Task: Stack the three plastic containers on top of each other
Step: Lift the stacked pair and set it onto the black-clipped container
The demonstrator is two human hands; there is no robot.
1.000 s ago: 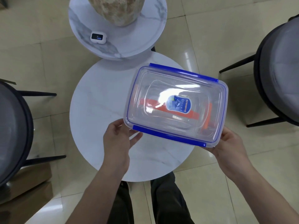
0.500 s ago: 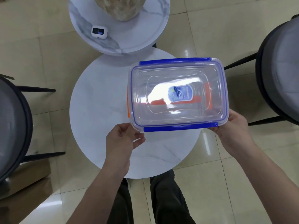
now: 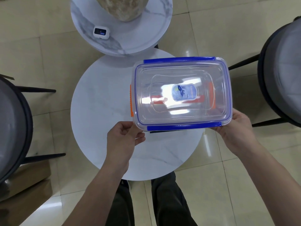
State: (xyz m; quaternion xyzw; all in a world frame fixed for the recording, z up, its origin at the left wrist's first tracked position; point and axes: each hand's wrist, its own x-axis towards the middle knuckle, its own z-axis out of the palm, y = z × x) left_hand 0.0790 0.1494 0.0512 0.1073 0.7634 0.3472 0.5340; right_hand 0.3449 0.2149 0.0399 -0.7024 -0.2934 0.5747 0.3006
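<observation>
A clear plastic container with blue clips (image 3: 182, 74) is held level over the right side of the round white table (image 3: 101, 111). My left hand (image 3: 122, 139) grips its near left corner and my right hand (image 3: 237, 128) grips its near right corner. Directly under it sits a second clear container with orange clips (image 3: 131, 101), seen through the lid and poking out at the left. A thin dark edge (image 3: 162, 132) shows below the front rim; I cannot tell what it belongs to. Whether the blue-clipped container touches the one beneath is unclear.
A smaller marble table (image 3: 146, 35) behind carries a stone-coloured vase (image 3: 123, 7) and a small white device (image 3: 100, 32). Dark round chairs stand at the left (image 3: 11, 128) and right (image 3: 283, 79). A cardboard box (image 3: 24, 185) sits at the lower left.
The blue-clipped container has turned from tilted to square with the orange-clipped one and moved away from me, over it. Both hands followed it.
</observation>
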